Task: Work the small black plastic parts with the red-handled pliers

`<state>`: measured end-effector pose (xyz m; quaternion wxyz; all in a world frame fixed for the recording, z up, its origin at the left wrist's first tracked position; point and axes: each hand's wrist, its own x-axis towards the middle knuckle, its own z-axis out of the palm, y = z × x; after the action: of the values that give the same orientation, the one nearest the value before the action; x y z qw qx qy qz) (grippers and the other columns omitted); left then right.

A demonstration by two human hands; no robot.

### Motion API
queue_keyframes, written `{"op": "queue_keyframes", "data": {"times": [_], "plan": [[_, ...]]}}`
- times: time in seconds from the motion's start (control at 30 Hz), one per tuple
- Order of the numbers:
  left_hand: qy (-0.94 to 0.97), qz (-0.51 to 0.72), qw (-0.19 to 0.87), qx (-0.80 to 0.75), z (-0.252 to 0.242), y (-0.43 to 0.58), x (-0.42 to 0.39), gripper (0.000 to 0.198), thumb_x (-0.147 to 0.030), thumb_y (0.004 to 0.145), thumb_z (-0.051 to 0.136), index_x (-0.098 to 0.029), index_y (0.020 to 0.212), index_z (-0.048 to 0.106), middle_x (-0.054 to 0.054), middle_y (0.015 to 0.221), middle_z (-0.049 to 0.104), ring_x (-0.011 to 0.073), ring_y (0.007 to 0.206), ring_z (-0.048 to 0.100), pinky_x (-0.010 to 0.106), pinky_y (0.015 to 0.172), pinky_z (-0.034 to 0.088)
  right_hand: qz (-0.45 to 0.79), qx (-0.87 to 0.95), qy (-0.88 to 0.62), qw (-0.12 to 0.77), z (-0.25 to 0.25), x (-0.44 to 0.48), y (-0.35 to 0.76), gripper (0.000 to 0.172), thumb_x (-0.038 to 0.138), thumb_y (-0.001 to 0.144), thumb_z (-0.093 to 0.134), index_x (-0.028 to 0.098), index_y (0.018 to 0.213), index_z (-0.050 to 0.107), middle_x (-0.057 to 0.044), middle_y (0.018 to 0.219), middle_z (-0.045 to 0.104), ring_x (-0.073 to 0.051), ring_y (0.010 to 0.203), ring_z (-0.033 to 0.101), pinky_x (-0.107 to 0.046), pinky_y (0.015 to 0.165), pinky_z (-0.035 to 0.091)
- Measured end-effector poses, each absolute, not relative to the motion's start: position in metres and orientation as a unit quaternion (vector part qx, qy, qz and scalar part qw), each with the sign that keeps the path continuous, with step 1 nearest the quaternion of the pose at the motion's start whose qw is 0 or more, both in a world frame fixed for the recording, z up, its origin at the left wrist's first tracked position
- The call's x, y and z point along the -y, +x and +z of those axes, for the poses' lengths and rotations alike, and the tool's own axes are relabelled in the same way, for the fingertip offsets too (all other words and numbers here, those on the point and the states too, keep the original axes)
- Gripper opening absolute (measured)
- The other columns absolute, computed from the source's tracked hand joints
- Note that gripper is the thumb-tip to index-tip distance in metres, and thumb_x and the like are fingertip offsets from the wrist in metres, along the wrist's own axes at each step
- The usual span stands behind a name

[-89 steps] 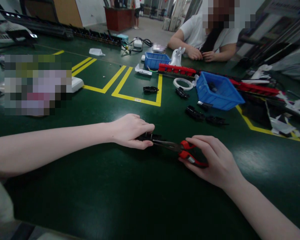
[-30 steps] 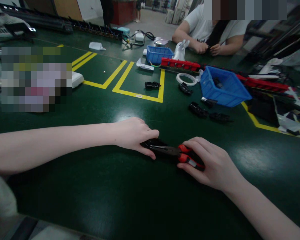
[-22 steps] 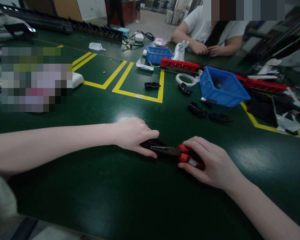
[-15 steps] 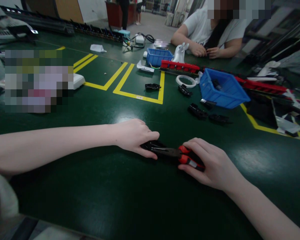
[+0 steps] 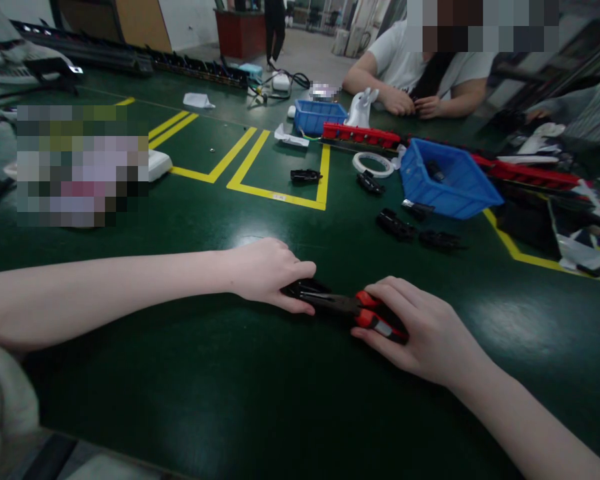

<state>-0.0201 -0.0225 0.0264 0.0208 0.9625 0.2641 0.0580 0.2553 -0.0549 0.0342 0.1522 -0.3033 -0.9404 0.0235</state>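
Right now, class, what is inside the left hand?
Part of a black piece sticks out of the left hand, with the tips of the pliers at it. The hand covers the rest, which cannot be seen.

White animal figurine (image 5: 361, 110) beside a small blue bin (image 5: 313, 123)

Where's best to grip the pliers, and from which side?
Likely the red handles, from the person's right, as the right hand does: they extend toward that side, while the narrow metal nose points left, at the black part in the left hand.
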Motion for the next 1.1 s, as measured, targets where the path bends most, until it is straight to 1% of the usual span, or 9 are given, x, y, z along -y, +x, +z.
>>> {"op": "queue_keyframes", "data": {"times": [0.2, 0.33, 0.53, 0.7, 0.9, 1.1], "plan": [[0.962, 0.047, 0.025, -0.268, 0.0294, -0.0183, 0.0238, 0.047, -0.063, 0.089, 0.049, -0.017, 0.086, 0.058, 0.001, 0.061, 0.061, 0.016, 0.052, 0.055, 0.026, 0.051, 0.031, 0.027, 0.938, -0.302, 0.165, 0.0267, 0.0517, 0.2615, 0.036, 0.047, 0.087, 0.06, 0.016, 0.106, 0.054, -0.008, 0.093, 0.062, -0.018, 0.074, 0.06, -0.03, 0.061, 0.048], [0.96, 0.056, 0.02, -0.272, 0.0286, -0.0189, 0.0253, 0.046, -0.063, 0.09, 0.049, -0.018, 0.085, 0.058, 0.001, 0.061, 0.061, 0.0152, 0.052, 0.055, 0.026, 0.052, 0.031, 0.024, 0.939, -0.302, 0.164, 0.0287, 0.0526, 0.2606, 0.035, 0.046, 0.086, 0.06, 0.016, 0.105, 0.055, -0.009, 0.094, 0.063, -0.018, 0.074, 0.061, -0.03, 0.062, 0.049], [0.96, 0.081, -0.003, -0.269, 0.0269, -0.0202, 0.0253, 0.048, -0.063, 0.089, 0.048, -0.018, 0.082, 0.059, 0.001, 0.06, 0.06, 0.0157, 0.053, 0.054, 0.028, 0.055, 0.033, -0.002, 0.936, -0.303, 0.18, 0.0304, 0.0542, 0.2593, 0.038, 0.045, 0.084, 0.063, 0.016, 0.107, 0.054, -0.012, 0.103, 0.062, -0.02, 0.081, 0.062, -0.032, 0.065, 0.051], [0.959, 0.094, -0.003, -0.266, 0.0257, -0.0204, 0.0238, 0.046, -0.061, 0.089, 0.049, -0.017, 0.08, 0.059, 0.001, 0.061, 0.06, 0.015, 0.055, 0.053, 0.029, 0.061, 0.033, -0.022, 0.933, -0.308, 0.183, 0.0311, 0.0557, 0.257, 0.035, 0.043, 0.085, 0.062, 0.016, 0.106, 0.055, -0.011, 0.098, 0.063, -0.021, 0.079, 0.062, -0.032, 0.064, 0.051], [0.96, 0.106, -0.001, -0.26, 0.0242, -0.0209, 0.0228, 0.045, -0.06, 0.091, 0.048, -0.017, 0.083, 0.059, 0.002, 0.07, 0.063, 0.0169, 0.064, 0.055, 0.031, 0.067, 0.033, -0.045, 0.932, -0.307, 0.187, 0.03, 0.0553, 0.2556, 0.036, 0.044, 0.085, 0.062, 0.016, 0.106, 0.055, -0.012, 0.098, 0.063, -0.021, 0.079, 0.062, -0.033, 0.064, 0.051], [0.964, 0.119, -0.014, -0.239, 0.0265, -0.0216, 0.0224, 0.045, -0.059, 0.092, 0.047, -0.016, 0.091, 0.059, 0.006, 0.09, 0.062, 0.0207, 0.082, 0.054, 0.032, 0.075, 0.035, -0.066, 0.935, -0.289, 0.193, 0.0301, 0.0523, 0.2589, 0.037, 0.044, 0.085, 0.063, 0.016, 0.108, 0.055, -0.012, 0.098, 0.063, -0.022, 0.081, 0.062, -0.034, 0.065, 0.052]]}}
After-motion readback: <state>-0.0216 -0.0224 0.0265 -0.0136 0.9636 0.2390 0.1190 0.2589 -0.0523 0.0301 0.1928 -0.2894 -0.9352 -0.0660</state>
